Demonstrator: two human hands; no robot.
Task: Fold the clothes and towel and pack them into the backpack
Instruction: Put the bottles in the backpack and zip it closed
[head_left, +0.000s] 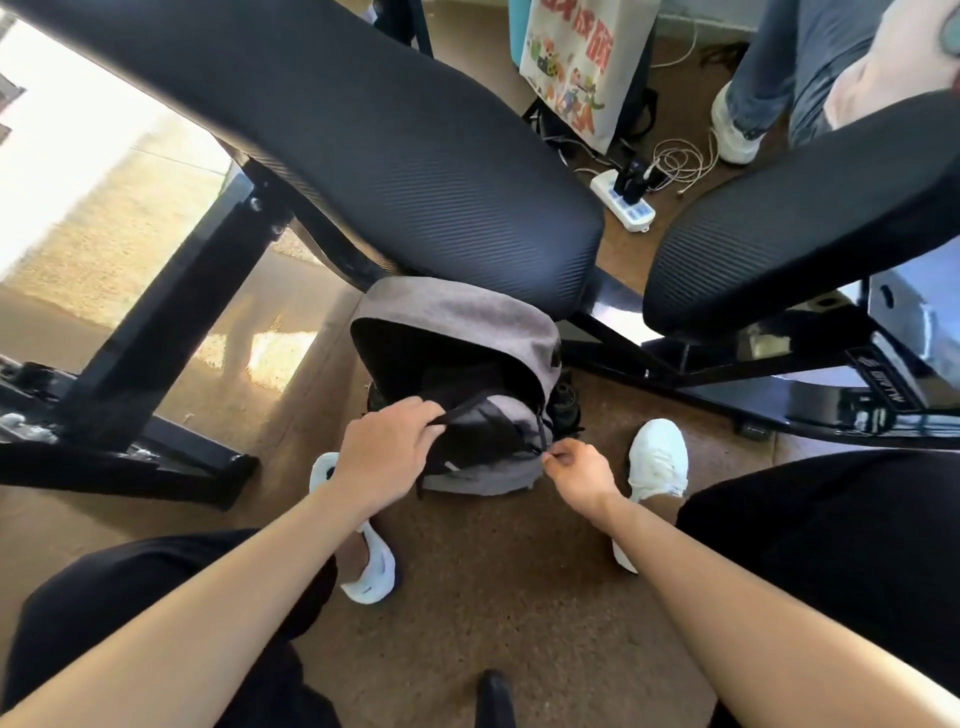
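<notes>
Grey backpack (457, 364) standing open on the brown floor (493, 597) between two white shoes (657, 457).
Left hand (387, 449) has its grip closed on the dark front rim of the opening; right hand (576, 475) pinches a zipper pull (543, 453) at the side. The woven flap folds back; the black interior is unreadable. Beyond, ribbed black padded benches (415, 156) overhang the bag.

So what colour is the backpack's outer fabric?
Heathered grey backpack, black lining inside; the head view shows it.
</notes>
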